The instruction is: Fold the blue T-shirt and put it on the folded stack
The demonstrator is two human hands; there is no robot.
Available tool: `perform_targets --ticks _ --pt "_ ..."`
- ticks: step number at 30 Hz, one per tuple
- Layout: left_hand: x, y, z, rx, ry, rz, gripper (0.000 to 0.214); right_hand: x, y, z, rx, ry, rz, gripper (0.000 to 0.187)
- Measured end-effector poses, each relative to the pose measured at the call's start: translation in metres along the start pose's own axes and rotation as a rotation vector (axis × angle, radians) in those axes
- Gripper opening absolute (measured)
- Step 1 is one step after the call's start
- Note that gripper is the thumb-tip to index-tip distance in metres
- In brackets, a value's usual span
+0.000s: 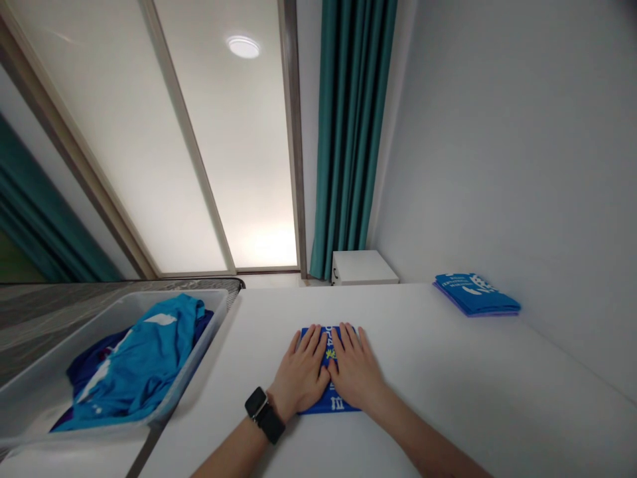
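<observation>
A folded dark blue shirt (330, 402) with white and yellow print lies on the white table (448, 385) in front of me. My left hand (303, 372) lies flat on its left half, fingers stretched out, a black watch on the wrist. My right hand (354, 368) lies flat on its right half, fingers spread, thumb touching the left thumb. Both hands press down on the cloth and hold nothing.
A clear plastic bin (199, 345) with loose light blue and dark blue shirts (144, 358) sits at the left. A stack of folded blue shirts (475, 293) rests at the far right by the wall. A small white cabinet (362, 267) and teal curtains (348, 133) stand behind the table.
</observation>
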State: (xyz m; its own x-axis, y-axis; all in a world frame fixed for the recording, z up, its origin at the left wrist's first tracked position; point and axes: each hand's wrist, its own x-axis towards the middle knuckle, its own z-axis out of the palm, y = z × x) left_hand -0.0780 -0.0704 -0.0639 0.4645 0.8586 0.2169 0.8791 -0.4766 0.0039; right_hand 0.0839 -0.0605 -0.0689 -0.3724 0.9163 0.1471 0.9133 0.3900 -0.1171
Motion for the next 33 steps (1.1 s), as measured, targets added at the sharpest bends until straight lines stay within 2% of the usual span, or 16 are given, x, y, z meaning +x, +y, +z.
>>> perform_targets --ticks 4,10,14,17,19,21,24,27,30,33 --pt "0.000 0.001 -0.004 -0.060 -0.020 -0.010 0.061 0.001 0.004 0.008 0.019 0.001 0.014 0.063" --pt "0.001 -0.002 -0.006 -0.160 -0.083 -0.055 0.059 0.000 0.004 0.004 0.056 -0.019 0.029 0.063" --pt "-0.002 -0.005 -0.007 -0.189 -0.107 -0.040 0.062 -0.001 0.003 0.006 0.079 -0.022 0.050 0.062" --pt "-0.011 -0.010 -0.011 -0.215 -0.110 0.009 0.073 0.001 0.007 0.009 0.132 -0.023 0.048 0.061" --pt "-0.020 -0.020 -0.013 -0.231 -0.093 0.056 0.079 0.004 0.013 0.009 0.208 -0.026 0.068 0.061" --pt "-0.028 -0.036 -0.013 -0.255 -0.053 0.067 0.077 0.011 0.023 0.005 0.291 -0.025 0.141 0.060" --pt "-0.033 -0.066 -0.009 -0.318 0.070 -0.100 0.061 0.024 0.045 -0.008 0.318 -0.038 0.270 0.053" --pt "-0.026 -0.083 -0.005 -0.393 0.117 -0.208 0.056 0.039 0.065 -0.023 0.291 -0.124 0.285 0.042" --pt "-0.017 -0.076 -0.007 -0.423 0.104 -0.198 0.056 0.053 0.076 -0.033 0.297 -0.208 0.279 0.033" --pt "-0.014 -0.056 -0.012 -0.401 0.052 -0.077 0.067 0.067 0.078 -0.038 0.318 -0.305 0.259 0.027"
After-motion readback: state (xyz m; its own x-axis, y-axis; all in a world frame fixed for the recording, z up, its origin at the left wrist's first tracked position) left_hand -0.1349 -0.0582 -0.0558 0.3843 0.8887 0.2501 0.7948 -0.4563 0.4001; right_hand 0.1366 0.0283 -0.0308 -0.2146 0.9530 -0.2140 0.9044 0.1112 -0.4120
